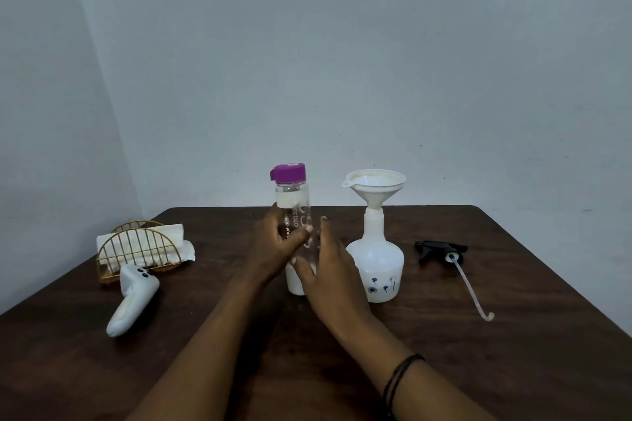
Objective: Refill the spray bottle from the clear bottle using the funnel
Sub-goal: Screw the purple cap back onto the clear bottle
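Nearest the camera, two bare forearms reach forward over the dark brown wooden table (513,335), the right one wearing thin black wristbands (398,383). The right hand (330,278) sits against the lower right side of the tall clear plastic bottle with a purple flip-top lid (292,196), its fingers fairly straight and pointing up along the bottle's wall; whether they actually press on it cannot be told. The left hand (277,243) wraps the bottle's middle from the left, thumb across the front and fingers curled round behind, gripping it. The bottle stands upright on the table, lid closed, with printed lettering running down its side. To the left, a white handheld controller with dark buttons (133,301) lies on the table, just in front of a gold wire napkin holder holding white paper napkins (140,248). Just beside the clear bottle on the right stands the white, bell-shaped spray bottle with small blue flower prints (376,270), uncapped, with a white plastic funnel (374,186) seated upright in its neck. Further right, well apart, the black trigger spray head with its long translucent dip tube (441,251) lies on the table. Behind everything rises a plain pale blue-grey wall (342,61).
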`<state>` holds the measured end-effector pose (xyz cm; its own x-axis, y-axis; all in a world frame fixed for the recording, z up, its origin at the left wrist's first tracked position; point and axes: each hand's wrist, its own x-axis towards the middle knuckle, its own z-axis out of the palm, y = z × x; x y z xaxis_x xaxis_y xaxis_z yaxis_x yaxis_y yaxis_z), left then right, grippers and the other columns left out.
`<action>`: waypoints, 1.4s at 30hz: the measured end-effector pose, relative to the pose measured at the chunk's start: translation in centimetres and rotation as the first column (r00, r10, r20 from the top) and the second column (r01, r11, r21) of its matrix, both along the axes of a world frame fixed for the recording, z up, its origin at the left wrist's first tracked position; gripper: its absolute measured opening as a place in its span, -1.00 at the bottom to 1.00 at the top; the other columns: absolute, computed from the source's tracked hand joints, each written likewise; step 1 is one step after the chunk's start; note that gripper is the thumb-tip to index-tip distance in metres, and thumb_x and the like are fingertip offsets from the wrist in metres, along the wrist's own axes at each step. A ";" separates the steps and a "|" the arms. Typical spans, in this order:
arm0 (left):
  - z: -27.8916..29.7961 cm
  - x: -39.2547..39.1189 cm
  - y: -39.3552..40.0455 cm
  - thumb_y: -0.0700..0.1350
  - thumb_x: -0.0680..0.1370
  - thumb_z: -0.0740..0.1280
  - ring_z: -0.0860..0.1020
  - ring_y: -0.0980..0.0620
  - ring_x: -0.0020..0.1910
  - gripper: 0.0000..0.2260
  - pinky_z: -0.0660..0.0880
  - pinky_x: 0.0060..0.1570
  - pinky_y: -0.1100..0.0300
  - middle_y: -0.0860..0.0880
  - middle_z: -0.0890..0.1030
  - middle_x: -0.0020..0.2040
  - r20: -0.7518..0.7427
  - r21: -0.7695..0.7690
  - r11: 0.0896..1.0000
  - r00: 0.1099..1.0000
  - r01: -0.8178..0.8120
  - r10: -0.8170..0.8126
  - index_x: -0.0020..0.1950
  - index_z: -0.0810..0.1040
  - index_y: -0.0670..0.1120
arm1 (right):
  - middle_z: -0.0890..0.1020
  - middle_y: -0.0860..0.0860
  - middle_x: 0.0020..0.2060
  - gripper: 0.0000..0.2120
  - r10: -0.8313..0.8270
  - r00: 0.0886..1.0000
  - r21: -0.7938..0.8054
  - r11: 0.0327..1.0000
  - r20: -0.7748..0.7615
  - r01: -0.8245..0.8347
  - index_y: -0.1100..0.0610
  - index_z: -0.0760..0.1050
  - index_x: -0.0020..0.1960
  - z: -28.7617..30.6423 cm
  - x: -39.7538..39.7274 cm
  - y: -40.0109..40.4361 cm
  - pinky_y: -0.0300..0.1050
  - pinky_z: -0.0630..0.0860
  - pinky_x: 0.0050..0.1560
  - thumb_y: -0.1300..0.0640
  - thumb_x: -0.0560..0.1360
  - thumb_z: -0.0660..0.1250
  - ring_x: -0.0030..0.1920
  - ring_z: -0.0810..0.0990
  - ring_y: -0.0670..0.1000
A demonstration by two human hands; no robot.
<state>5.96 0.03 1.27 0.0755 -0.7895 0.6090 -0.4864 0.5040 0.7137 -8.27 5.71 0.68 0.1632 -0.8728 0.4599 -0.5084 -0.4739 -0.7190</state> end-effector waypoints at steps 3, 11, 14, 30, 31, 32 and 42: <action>0.1 0.0 -1.5 0.19 0.38 0.43 0.66 0.08 -0.08 -0.53 0.58 -0.09 0.12 0.05 0.67 -0.03 -0.112 0.010 0.996 0.990 -0.088 0.088 0.19 0.48 0.01 | 0.36 -0.03 0.43 -0.32 -0.004 0.999 -0.037 0.999 -0.043 0.003 -0.01 0.01 0.58 0.1 -0.2 0.6 -0.18 0.39 0.26 -0.02 0.58 0.27 0.38 0.40 -0.04; 0.6 0.3 -7.8 0.12 0.42 0.49 0.60 -0.03 0.02 -0.44 0.56 -0.02 0.05 -0.03 0.59 0.07 -0.081 0.081 0.964 0.962 -0.254 0.261 0.27 0.36 -0.09 | 0.53 -0.12 0.12 -0.74 0.075 0.976 -0.064 0.994 -0.207 -0.090 -0.05 0.42 0.25 -0.6 0.2 1.8 -0.20 0.47 0.06 -0.05 0.57 0.22 0.13 0.52 -0.09; 0.6 0.1 -10.0 0.09 0.43 0.50 0.58 -0.09 0.07 -0.39 0.49 -0.02 0.10 -0.08 0.58 0.14 -0.041 0.093 0.938 0.940 -0.335 0.340 0.32 0.32 -0.14 | 0.54 -0.12 0.02 -0.81 0.089 0.966 -0.068 0.992 -0.241 -0.108 -0.04 0.44 0.13 -1.1 0.7 1.7 -0.13 0.51 0.03 -0.06 0.56 0.20 0.05 0.53 -0.10; -1.8 0.9 -14.5 0.11 0.45 0.48 0.56 -0.21 0.17 -0.33 0.50 0.12 -0.02 -0.19 0.59 0.20 0.068 0.194 0.915 0.935 -0.355 0.348 0.40 0.29 -0.15 | 0.52 -0.18 0.14 -0.76 0.038 0.980 -0.086 0.995 -0.197 -0.056 -0.08 0.44 0.25 -1.8 0.6 -0.5 -0.18 0.51 0.14 0.04 0.59 0.22 0.13 0.53 -0.14; -2.0 1.0 -14.4 0.11 0.44 0.48 0.55 -0.21 0.18 -0.34 0.50 0.13 -0.03 -0.19 0.58 0.21 0.074 0.192 0.914 0.934 -0.356 0.348 0.39 0.29 -0.16 | 0.52 -0.18 0.14 -0.77 0.034 0.979 -0.090 0.995 -0.199 -0.053 -0.08 0.44 0.24 -1.9 0.6 -0.6 -0.17 0.51 0.13 0.03 0.59 0.22 0.12 0.53 -0.14; -2.1 1.0 -14.1 0.11 0.45 0.48 0.54 -0.21 0.20 -0.34 0.50 0.14 -0.03 -0.19 0.56 0.24 0.083 0.197 0.912 0.933 -0.359 0.350 0.39 0.30 -0.15 | 0.52 -0.18 0.13 -0.77 0.031 0.979 -0.096 0.994 -0.201 -0.051 -0.08 0.44 0.24 -1.8 0.6 -0.6 -0.17 0.51 0.13 0.03 0.59 0.22 0.11 0.53 -0.14; -2.7 2.3 -12.5 0.16 0.43 0.47 0.56 -0.18 0.11 -0.45 0.52 0.02 0.00 -0.14 0.58 0.14 0.224 0.280 0.875 0.913 -0.395 0.341 0.20 0.38 -0.15 | 0.53 -0.14 0.05 -0.80 0.019 0.983 -0.206 0.977 -0.181 -0.057 -0.04 0.47 0.17 -1.5 0.5 -0.1 -0.18 0.51 0.03 0.00 0.56 0.22 0.03 0.54 -0.10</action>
